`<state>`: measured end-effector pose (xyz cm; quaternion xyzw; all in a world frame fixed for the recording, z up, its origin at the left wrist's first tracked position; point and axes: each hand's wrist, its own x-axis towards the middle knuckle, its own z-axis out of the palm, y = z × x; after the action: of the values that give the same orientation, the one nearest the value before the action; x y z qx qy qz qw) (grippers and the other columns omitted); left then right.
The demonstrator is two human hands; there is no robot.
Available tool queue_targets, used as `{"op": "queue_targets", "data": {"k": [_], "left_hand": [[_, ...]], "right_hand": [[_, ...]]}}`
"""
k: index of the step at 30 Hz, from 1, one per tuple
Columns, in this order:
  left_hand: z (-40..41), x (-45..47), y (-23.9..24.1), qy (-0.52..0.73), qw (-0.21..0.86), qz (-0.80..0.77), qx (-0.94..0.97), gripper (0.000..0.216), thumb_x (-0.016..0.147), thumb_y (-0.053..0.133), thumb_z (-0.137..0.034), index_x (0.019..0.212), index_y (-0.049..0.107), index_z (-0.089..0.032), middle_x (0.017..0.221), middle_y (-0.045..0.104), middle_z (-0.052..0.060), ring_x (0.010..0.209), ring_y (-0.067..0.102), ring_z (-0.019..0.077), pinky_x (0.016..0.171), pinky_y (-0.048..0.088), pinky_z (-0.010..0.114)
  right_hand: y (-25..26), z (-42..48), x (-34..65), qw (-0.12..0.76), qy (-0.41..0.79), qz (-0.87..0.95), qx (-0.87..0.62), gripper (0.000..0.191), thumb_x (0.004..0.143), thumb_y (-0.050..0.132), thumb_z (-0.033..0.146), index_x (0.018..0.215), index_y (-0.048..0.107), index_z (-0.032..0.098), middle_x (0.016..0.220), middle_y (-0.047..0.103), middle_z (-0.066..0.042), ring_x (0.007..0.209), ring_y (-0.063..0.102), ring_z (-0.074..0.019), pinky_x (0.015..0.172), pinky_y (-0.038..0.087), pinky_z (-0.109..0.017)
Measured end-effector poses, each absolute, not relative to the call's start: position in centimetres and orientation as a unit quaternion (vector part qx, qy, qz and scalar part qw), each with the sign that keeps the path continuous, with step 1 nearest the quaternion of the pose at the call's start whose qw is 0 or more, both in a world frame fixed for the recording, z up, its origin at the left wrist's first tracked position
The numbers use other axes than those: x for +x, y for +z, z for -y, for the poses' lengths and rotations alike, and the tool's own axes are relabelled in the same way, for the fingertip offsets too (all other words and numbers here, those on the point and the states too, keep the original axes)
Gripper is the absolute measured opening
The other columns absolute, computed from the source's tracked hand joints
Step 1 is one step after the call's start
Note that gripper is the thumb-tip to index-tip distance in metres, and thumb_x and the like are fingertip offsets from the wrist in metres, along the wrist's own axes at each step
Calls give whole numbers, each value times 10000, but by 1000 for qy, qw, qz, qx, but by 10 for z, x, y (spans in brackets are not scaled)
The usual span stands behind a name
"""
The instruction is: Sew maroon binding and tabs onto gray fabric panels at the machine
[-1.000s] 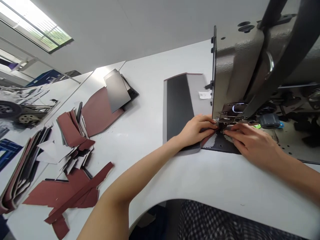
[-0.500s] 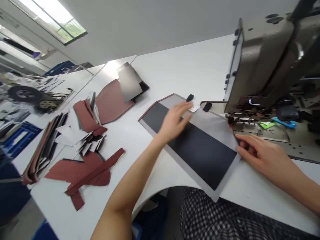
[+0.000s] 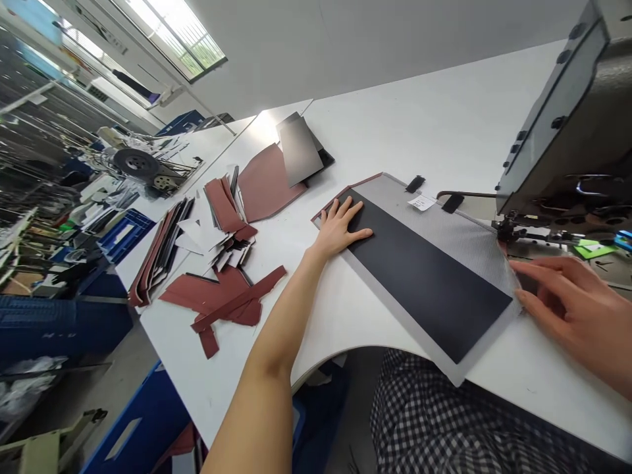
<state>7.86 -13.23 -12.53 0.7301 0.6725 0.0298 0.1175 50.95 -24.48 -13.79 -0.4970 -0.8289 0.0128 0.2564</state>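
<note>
1. Left hand [image 3: 340, 230] has just dropped flat, fingers open and spread, onto the mesh-edged black panel [image 3: 424, 276].
2. That panel now lies flat on the tabletop [image 3: 444, 112], one corner by the presser foot [image 3: 503, 230].
3. Right hand's fingers [image 3: 536, 264] sit at that corner; pinching or just resting, I can't tell.

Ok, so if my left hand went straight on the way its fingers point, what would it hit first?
Your left hand already rests on the grey mesh panel, so it would first reach that panel's far edge, with its reddish trim. The black tab looks off to the right, though depth is hard to judge.
</note>
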Motion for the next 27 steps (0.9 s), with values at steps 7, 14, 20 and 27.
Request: {"op": "queue_targets", "data": {"k": [7, 14, 20, 27], "left_hand": [[129, 84, -127, 29, 103, -710, 696, 881, 902, 467, -803, 1630, 281, -344, 1740, 150, 30, 1610, 51, 402, 1226, 81, 740], [126, 89, -120, 24, 96, -732, 674, 839, 929, 500, -739, 1626, 293, -321, 1733, 181, 55, 1607, 80, 399, 1224, 98, 741], [196, 163, -111, 143, 76, -517, 841, 448, 1017, 559, -475, 1358, 641, -197, 1460, 608, 131, 1377, 538, 278, 1192, 406, 492], [259, 236, -132, 146, 158, -347, 913, 419, 1067, 482, -444, 1396, 616, -223, 1502, 595, 46, 1519, 405, 228, 1289, 283, 512]], "right_hand": [[-119, 232, 508, 257, -46, 948, -184, 321, 988, 496, 60, 1248, 654, 164, 1274, 699, -78, 1219, 609, -262, 1030, 502, -423], [-121, 213, 507, 209, -110, 971, -31, 374, 1002, 385, 16, 1111, 733, 104, 1180, 738, -86, 1158, 659, -228, 947, 590, -347], [-124, 212, 511, 218, -106, 970, -25, 380, 977, 391, -20, 1104, 734, 82, 1183, 743, -106, 1134, 682, -216, 912, 615, -311], [-124, 209, 518, 226, -17, 973, -54, 361, 966, 462, 19, 1248, 675, 94, 1237, 722, -124, 1209, 651, -230, 940, 607, -343]]}}
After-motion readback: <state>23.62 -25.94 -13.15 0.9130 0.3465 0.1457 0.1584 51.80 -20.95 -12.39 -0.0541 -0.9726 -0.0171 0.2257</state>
